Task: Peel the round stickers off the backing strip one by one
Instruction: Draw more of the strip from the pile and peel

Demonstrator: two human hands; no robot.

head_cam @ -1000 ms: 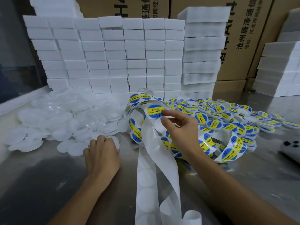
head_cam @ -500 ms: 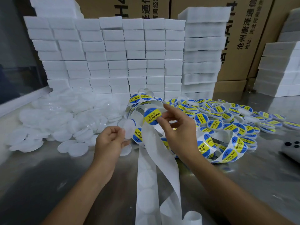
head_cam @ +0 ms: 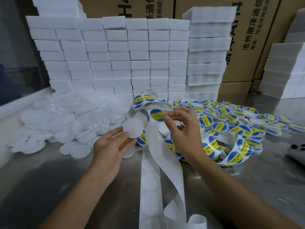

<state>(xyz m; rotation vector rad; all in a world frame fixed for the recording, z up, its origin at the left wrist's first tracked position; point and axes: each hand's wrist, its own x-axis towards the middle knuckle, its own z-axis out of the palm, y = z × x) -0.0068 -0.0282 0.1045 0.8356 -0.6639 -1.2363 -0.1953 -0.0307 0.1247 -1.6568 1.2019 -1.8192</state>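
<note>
A wall of white foam blocks (head_cam: 115, 58) fills the far side of the steel table (head_cam: 49, 187), with brown cardboard boxes (head_cam: 244, 38) printed in dark characters standing behind it and another white stack at the far right. On the left of the table lies a heap of plain white lids (head_cam: 62, 119); on the right lies a spread of lids already labelled (head_cam: 239, 119) in blue and yellow. Between the heaps the backing strip (head_cam: 158, 162) coils up from the near edge, its near length bare with faint round marks, its far loops still carrying stickers. The right hand (head_cam: 183, 129) pinches one round sticker (head_cam: 157, 115) by its right edge between thumb and forefinger, at the top of the strip's bend. The left hand (head_cam: 112, 146) holds a single white lid (head_cam: 133, 128) in its fingertips, just left of the sticker. A dark phone (head_cam: 297, 152) lies at the right edge.
</note>
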